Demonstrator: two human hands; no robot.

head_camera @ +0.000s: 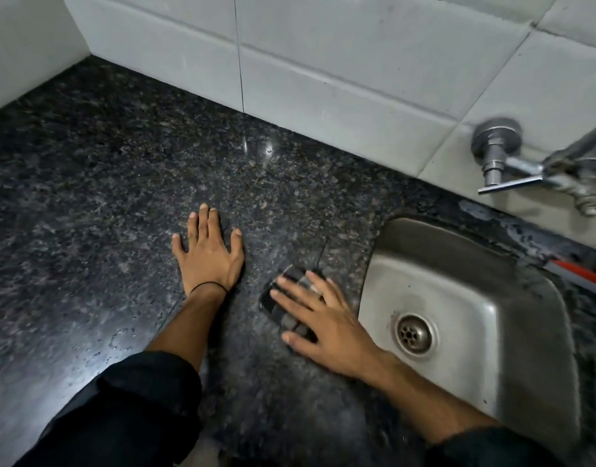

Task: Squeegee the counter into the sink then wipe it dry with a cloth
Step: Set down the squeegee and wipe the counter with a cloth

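Dark checked cloth (pixel 286 298) lies flat on the counter just left of the sink (pixel 512 298), and your right hand (pixel 326 318) is pressed on top of it, fingers spread wide and flat, palm down rather than gripping. The cloth shows only in part from under the hand; its long side seems to run from the near rim of the sink away towards the wall, slanting a little, though blur makes the edge hard to read. Your right hand is the one on it; your left hand (pixel 207 254) rests further from the sink, also open and flat on the stone, holding nothing, a thin black band at the wrist.

The counter (pixel 104 197) stretches wide and bare to the left of the sink, up to the white tiled wall (pixel 323 79), so I judge you have open room to sweep leftward and back. Droplets still glisten on the stone nearest you, left of the sink, so drying looks unfinished there. Right of the sink, at the frame's edge, a red and grey strip (pixel 582 276) lies on the counter; it may be the squeegee, but I cannot tell. The tap (pixel 525 166) juts from the wall above the sink, clear of your stroke.
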